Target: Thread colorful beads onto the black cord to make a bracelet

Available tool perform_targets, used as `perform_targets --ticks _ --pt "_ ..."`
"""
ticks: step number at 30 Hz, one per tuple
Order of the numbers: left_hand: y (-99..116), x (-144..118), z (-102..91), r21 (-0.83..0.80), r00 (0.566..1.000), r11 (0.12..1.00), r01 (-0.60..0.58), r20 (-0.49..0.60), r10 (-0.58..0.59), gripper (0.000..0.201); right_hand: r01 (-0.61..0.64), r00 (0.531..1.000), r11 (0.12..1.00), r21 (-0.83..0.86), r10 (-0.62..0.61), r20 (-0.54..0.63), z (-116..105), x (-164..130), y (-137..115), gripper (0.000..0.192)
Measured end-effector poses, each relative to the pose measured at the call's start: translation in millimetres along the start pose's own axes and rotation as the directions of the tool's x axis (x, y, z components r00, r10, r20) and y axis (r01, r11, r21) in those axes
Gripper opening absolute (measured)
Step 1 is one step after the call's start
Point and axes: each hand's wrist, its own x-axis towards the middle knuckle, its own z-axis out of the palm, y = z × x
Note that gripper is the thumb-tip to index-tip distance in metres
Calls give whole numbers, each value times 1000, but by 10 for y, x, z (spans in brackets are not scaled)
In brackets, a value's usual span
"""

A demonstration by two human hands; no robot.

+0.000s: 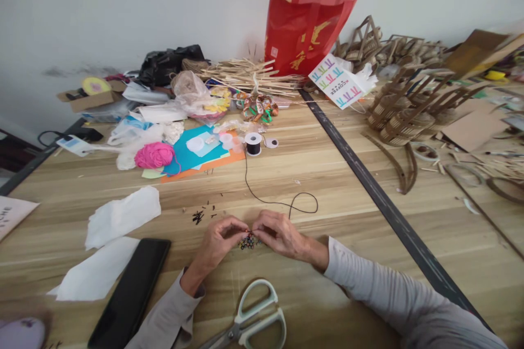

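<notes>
My left hand [216, 241] and my right hand [279, 235] meet fingertip to fingertip low on the wooden table [335, 212]. Between them they pinch a short string of small dark beads [248, 241] that rests on the wood. A thin black cord [282, 203] runs from my right hand, loops to the right, then leads back to a black spool [253, 143] farther up the table. A few loose dark beads [199, 215] lie scattered just above my left hand.
Pale-handled scissors [254, 319] lie near the front edge, a black phone [131, 290] and white tissue sheets [118, 218] to the left. A pink yarn ball [154, 155], coloured paper, plastic bags, a red bag [305, 19] and cardboard models [403, 103] crowd the back.
</notes>
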Motion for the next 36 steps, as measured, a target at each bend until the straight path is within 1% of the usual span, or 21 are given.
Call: perform_targets --ticks 10,25,30,36 --pt "12 -9 11 0 1000 1000 -18 11 18 5 -20 1000 1000 3 20 -19 -6 3 -13 15" --pt "20 -15 30 24 999 999 -42 10 41 5 12 1000 1000 -1 -12 -19 13 -8 8 13" --pt "26 -9 35 7 996 996 -88 11 88 6 0 1000 1000 -12 -1 -30 13 -8 7 12" --pt "33 -12 50 56 985 983 -172 11 172 4 -11 999 999 -30 10 -39 22 -16 11 10"
